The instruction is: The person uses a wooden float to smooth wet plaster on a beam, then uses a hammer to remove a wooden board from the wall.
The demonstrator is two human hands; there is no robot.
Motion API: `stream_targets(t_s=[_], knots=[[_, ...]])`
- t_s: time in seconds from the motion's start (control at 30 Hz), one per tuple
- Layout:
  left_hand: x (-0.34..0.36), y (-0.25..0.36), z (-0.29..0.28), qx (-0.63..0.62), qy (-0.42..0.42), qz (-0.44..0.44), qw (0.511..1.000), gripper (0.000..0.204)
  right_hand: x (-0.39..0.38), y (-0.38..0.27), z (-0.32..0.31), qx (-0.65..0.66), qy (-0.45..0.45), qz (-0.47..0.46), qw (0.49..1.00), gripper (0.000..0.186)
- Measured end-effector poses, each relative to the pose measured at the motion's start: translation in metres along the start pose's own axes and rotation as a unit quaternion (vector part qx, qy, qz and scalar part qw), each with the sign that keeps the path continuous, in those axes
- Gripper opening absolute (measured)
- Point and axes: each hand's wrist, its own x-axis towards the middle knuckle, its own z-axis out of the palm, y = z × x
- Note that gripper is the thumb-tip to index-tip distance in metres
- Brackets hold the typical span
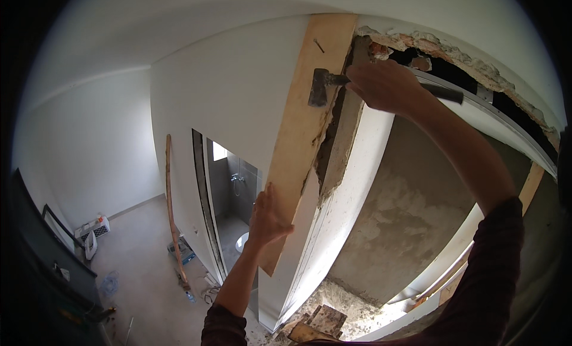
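My right hand (384, 87) is raised high and grips a hammer (322, 87) whose dark steel head lies against a long pale wooden board (301, 131). The board stands upright against the edge of a white wall, and a nail (319, 45) sticks out of it just above the hammer head. Lower down, my left hand (267, 218) presses flat against the board's left edge, fingers spread. Behind the board a gap shows broken plaster and brick (381, 48).
A doorway (229, 185) on the left opens into a tiled bathroom. A thin wooden lath (173, 215) leans against the white wall. Rubble and wood offcuts (319, 325) lie on the floor below. A broken opening with a metal rail (500, 116) runs at the upper right.
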Motion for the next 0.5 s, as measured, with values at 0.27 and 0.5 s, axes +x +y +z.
stream_targets(t_s=[0.27,0.5], knots=[[-0.077,-0.073,-0.007,0.053,0.069,0.04,0.995,0.128,-0.132,-0.091,0.034,0.246,0.072,0.001,0.967,0.022],[-0.22,-0.094,-0.018,-0.21,0.105,-0.139,0.962,0.129,-0.259,-0.235,0.137,0.652,-0.111,0.21,0.72,0.023]])
